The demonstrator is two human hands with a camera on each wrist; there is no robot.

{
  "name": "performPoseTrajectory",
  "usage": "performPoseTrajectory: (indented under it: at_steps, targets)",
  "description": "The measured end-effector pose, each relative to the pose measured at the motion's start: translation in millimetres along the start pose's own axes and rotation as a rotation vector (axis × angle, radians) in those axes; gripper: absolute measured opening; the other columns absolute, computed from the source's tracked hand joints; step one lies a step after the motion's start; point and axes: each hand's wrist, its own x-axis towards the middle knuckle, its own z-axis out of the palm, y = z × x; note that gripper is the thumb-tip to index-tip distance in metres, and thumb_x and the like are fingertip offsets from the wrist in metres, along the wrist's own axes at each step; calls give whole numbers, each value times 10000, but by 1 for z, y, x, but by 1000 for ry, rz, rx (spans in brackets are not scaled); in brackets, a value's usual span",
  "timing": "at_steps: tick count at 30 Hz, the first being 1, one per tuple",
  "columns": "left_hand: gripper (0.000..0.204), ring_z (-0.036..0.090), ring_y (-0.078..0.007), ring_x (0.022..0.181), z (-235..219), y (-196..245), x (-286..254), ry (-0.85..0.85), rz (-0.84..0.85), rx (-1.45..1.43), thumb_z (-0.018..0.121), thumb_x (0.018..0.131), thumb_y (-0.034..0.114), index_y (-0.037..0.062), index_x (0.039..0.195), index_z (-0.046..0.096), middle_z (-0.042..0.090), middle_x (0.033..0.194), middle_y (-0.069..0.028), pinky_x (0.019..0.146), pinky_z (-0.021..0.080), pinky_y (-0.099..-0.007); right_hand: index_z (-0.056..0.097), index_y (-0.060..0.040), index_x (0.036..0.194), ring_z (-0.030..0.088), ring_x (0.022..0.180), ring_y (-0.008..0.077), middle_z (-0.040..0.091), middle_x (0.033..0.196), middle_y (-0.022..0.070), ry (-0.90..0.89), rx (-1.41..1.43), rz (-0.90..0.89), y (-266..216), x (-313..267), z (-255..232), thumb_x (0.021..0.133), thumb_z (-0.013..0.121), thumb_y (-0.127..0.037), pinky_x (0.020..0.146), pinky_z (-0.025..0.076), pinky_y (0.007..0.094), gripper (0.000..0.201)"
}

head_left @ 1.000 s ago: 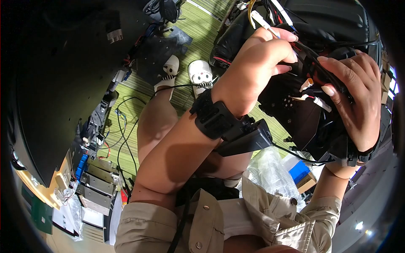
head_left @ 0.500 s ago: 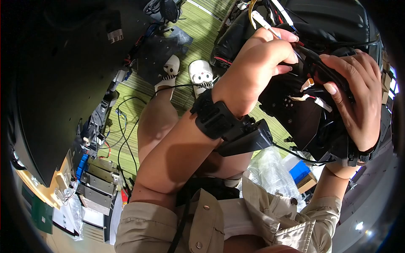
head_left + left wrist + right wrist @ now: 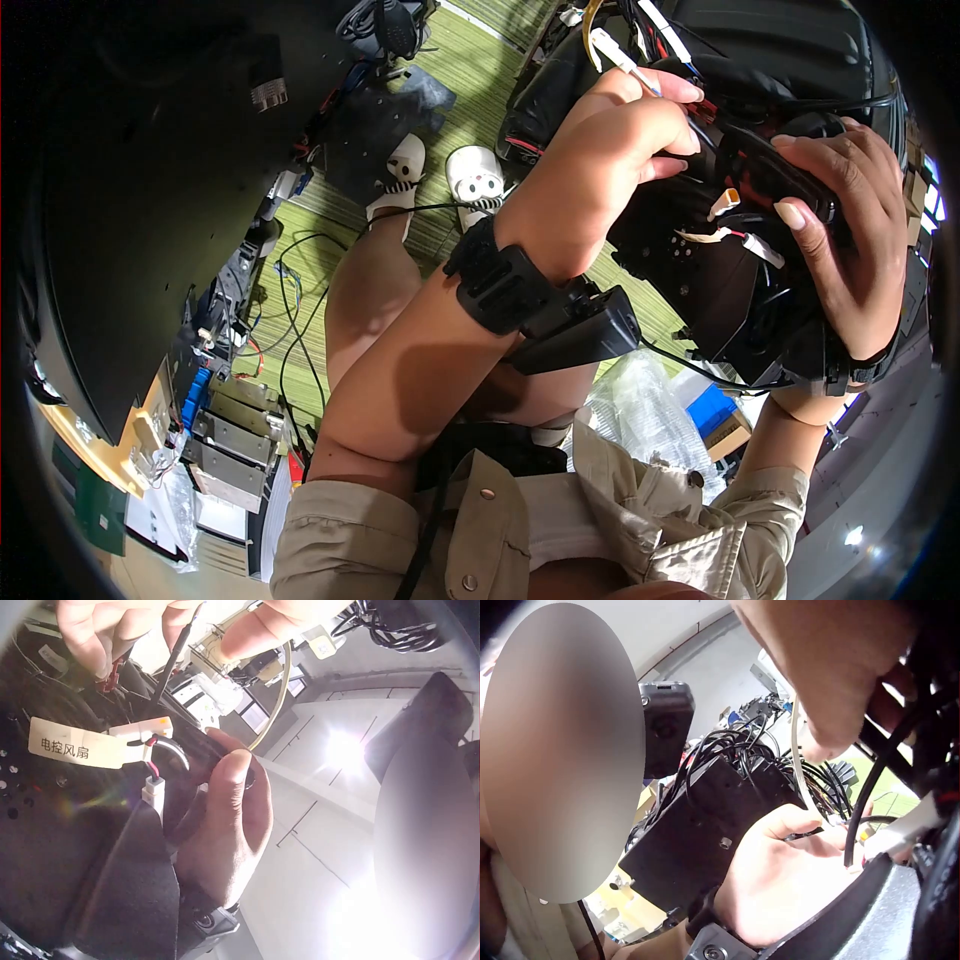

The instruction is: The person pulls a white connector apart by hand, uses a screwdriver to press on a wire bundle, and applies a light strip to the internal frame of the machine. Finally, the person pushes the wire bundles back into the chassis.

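My left hand (image 3: pixel 620 150) pinches thin dark and red wiring at the upper right of the head view. In the left wrist view, its fingertips hold a small dark red piece (image 3: pixel 114 679), beside a black cable (image 3: pixel 174 664). My right hand (image 3: pixel 858 225) grips a long black part (image 3: pixel 775 172), thumb on one side and fingers on the other. Below lie an orange-tipped connector (image 3: pixel 724 203) and a white connector (image 3: pixel 765 249). A pale label with printed characters (image 3: pixel 75 746) hangs by the wires. Overlapping fingers hide some wire ends.
Behind the wiring stands a black padded seat (image 3: pixel 790 50). Clear plastic wrap (image 3: pixel 645 415) and a box with blue inside (image 3: pixel 726 435) lie below. Loose cables cross the green floor (image 3: pixel 310 270); a large dark surface (image 3: pixel 130 220) fills the left side. Metal parts (image 3: pixel 230 440) sit lower left.
The long black part has shifted and turned slightly towards the right hand, and its end now shows beside the thumb. The left hand has moved slightly left and keeps its pinch.
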Motion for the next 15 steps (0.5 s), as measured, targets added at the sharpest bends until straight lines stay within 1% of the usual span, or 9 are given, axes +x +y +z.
performPoseTrajectory:
  at_steps: [1, 3, 4, 6, 7, 8, 9, 13, 15]
  targets:
    - [313, 506, -153, 978, 0, 1, 0, 1, 0, 0, 542, 829, 175, -27, 1067, 517, 463, 1159, -87, 922, 408, -324, 634, 17, 1007, 556, 1047, 342, 648, 1011, 144, 7, 11, -4, 0, 0, 1, 787, 651, -207, 1043, 317, 455, 315]
    - [244, 501, -145, 968, 1, 2, -1, 3, -5, -4, 534, 836, 159, -20, 1001, 550, 459, 1172, -94, 909, 414, -316, 636, 17, 1005, 559, 1039, 340, 649, 1010, 144, 13, 22, -10, 0, 0, 1, 784, 652, -206, 1044, 316, 456, 315]
    - [244, 501, -145, 968, 0, 2, -1, 4, -5, -4, 534, 836, 159, -20, 1001, 550, 459, 1172, -94, 909, 414, -316, 636, 20, 1005, 559, 1038, 341, 649, 1007, 144, 3, 9, -8, 1, 0, 1, 785, 652, -201, 1045, 316, 456, 312]
    - [165, 500, -144, 960, -3, 1, -1, -37, 14, 28, 523, 849, 138, -7, 898, 584, 450, 1188, -107, 895, 421, -305, 636, 23, 1004, 559, 1036, 341, 650, 1004, 144, -7, -4, -8, 1, -1, 1, 786, 652, -197, 1045, 315, 456, 310]
    - [165, 500, -144, 960, -3, 1, -1, -36, 15, 28, 523, 849, 138, -7, 898, 584, 450, 1188, -107, 895, 421, -305, 635, 26, 1004, 561, 1033, 341, 650, 999, 147, 36, -4, -1, 1, -2, 3, 786, 653, -192, 1046, 313, 456, 310]
    - [145, 499, -143, 955, -3, 1, -1, -45, 30, 36, 517, 855, 123, -3, 855, 590, 446, 1188, -115, 890, 423, -299, 634, 29, 1005, 562, 1030, 342, 651, 995, 150, 78, -4, 7, 1, -3, 4, 785, 654, -188, 1047, 312, 456, 310]
    - [144, 497, -142, 951, -3, 1, -1, -53, 45, 43, 511, 860, 108, 2, 813, 597, 442, 1187, -124, 884, 425, -292, 634, 29, 1005, 562, 1030, 342, 651, 995, 150, 78, -4, 6, 1, -3, 4, 785, 654, -188, 1047, 312, 456, 310]
    - [132, 491, -134, 927, -1, 2, -2, -67, 79, 76, 506, 859, 79, 7, 800, 599, 441, 1166, -128, 878, 425, -283, 633, 31, 1006, 566, 1025, 339, 652, 979, 158, 54, 27, 2, 3, -2, 3, 779, 661, -191, 1049, 310, 457, 319]
    - [126, 484, -124, 883, 0, 2, -2, -53, 82, 86, 501, 856, 60, 5, 791, 594, 444, 1143, -130, 858, 425, -269, 633, 31, 1006, 569, 1021, 337, 652, 974, 160, 44, 30, -1, 3, -1, 3, 775, 664, -193, 1049, 311, 458, 324]
